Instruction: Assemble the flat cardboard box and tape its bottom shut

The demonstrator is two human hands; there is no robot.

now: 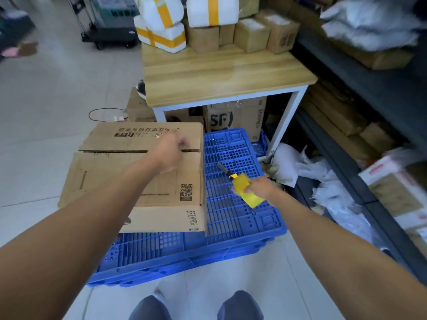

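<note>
A brown SF Express cardboard box (111, 162) stands on the left half of a blue plastic pallet (240, 204), its two bottom flaps folded shut with a dark seam running across. My left hand (169, 150) rests palm down on the flaps, right over the seam near the box's right end. My right hand (260, 187) hovers over the bare pallet to the right of the box and grips a yellow tape dispenser (245, 188) by its handle, the black and yellow front end pointing away to the upper left. No tape is visible on the seam.
A wooden-topped table (221, 75) with white legs stands behind the pallet, carrying brown parcels and white foam boxes with yellow tape. More SF boxes sit under it. Dark shelving (369, 93) with packages runs along the right. White crumpled bags lie beside the pallet. My knees show at bottom.
</note>
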